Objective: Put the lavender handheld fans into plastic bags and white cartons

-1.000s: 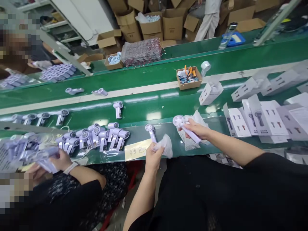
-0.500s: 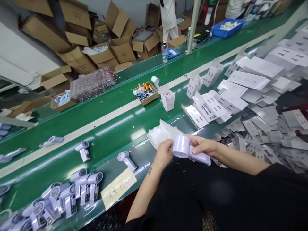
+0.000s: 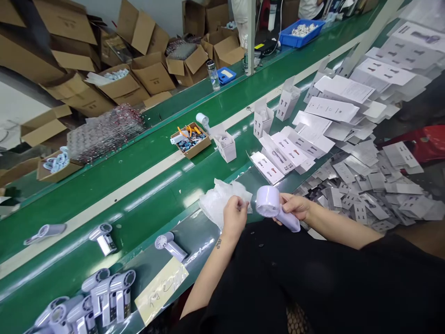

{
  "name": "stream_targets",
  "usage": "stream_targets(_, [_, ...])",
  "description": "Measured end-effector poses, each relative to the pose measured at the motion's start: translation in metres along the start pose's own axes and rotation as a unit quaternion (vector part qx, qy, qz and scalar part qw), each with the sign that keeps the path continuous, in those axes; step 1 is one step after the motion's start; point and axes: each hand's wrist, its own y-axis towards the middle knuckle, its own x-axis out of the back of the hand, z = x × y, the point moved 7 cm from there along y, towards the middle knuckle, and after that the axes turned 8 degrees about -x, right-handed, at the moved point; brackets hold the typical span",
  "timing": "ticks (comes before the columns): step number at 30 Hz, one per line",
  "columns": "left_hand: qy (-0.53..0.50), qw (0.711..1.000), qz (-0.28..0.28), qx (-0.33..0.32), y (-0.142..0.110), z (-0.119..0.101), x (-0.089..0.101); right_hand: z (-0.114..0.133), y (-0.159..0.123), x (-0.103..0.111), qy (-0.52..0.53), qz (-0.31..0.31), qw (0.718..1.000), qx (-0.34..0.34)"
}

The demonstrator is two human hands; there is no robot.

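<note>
My right hand is wrapped round the handle of a lilac handheld fan, its round head turned to the left. Just left of the fan head, my left hand is closed in a pinch, apart from the fan. Whatever its fingertips hold is too small to make out. Behind that hand, crumpled clear plastic bags lie on the bench edge. One more lilac fan rests farther left, beside a yellow paper with handwriting.
Several lilac fans are gathered at lower left. Open white boxes stand on the green belt, near a small carton of parts and orange-handled tools. Flat printed boxes are piled at right. Brown cartons lie beyond the belt.
My left hand has come off the fan head and moved slightly left, towards the plastic bags. The fan stays in my right hand, its head now uncovered. The camera view has shifted.
</note>
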Motion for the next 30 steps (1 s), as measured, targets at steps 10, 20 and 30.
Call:
stream_targets(10, [-0.405,0.881,0.126,0.209,-0.017,0.003,-0.047,-0.005,0.000,0.009,0.023,-0.033,0.997,0.061])
stream_targets(20, [-0.344,0.912,-0.040,0.222,-0.015,0.031,-0.040,-0.022,-0.012,0.027,0.040,-0.145,0.982,0.116])
stream_targets(30, [-0.146,0.985,0.066,0.068,0.026,0.018,-0.040,-0.027,-0.023,0.015,-0.108,-0.237,0.957,0.128])
